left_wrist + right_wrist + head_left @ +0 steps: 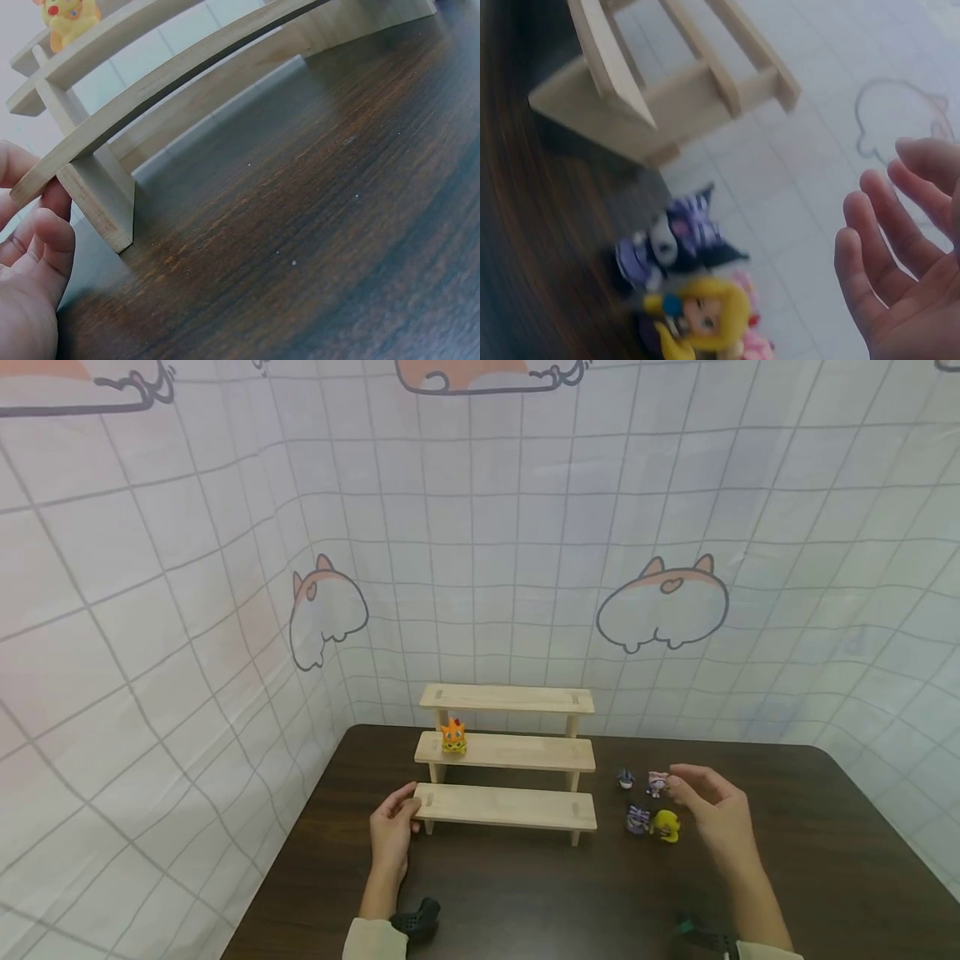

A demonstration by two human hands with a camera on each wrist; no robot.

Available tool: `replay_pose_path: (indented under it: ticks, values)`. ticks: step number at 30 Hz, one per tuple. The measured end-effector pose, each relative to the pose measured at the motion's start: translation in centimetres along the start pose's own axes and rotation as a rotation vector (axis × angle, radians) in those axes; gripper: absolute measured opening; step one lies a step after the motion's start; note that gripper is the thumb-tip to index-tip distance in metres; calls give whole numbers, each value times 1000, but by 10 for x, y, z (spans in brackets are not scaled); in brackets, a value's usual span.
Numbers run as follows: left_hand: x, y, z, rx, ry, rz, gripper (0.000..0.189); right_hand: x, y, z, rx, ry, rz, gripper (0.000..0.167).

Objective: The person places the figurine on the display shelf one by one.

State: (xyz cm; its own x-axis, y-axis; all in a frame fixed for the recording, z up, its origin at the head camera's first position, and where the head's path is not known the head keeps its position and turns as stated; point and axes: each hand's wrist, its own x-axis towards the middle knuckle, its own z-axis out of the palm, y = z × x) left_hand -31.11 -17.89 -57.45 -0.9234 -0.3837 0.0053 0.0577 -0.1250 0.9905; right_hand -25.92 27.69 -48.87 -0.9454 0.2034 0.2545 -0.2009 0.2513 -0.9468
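A pale three-tier wooden display stand [506, 806] stands on the dark table. My left hand [393, 828] pinches the left end of its lowest board, and the left wrist view shows fingers [52, 232] above and below the board. My right hand [716, 814] hovers by several small figurines right of the stand, with fingers apart and nothing between them. Nearest it is a pink-and-white figurine [657, 783]. A yellow-haired figurine [666, 826], a purple-and-black figurine [638, 819] and a small dark figurine [626, 778] stand close by. An orange-and-yellow figurine [453, 737] sits on the middle tier's left end.
The dark wood table [510, 893] reaches back to a white gridded curtain [510, 527] with cartoon animal prints, which also hangs along the left and right sides. A black device [417, 920] is worn at the left wrist, another [705, 935] at the right.
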Motion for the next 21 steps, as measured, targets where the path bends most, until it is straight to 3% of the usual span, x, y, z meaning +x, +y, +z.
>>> replay_pose_path:
  ticks: [5,14,21]
  values:
    - [0,0,0,4,0,-10,34,1,10,-15,-51,10,22,40]
    - [2,1,-2,15,-11,-15,34,1,34,-30,-160,-131,26,48]
    - [1,1,-2,11,-16,-18,35,1,54,-32,-207,-178,23,52]
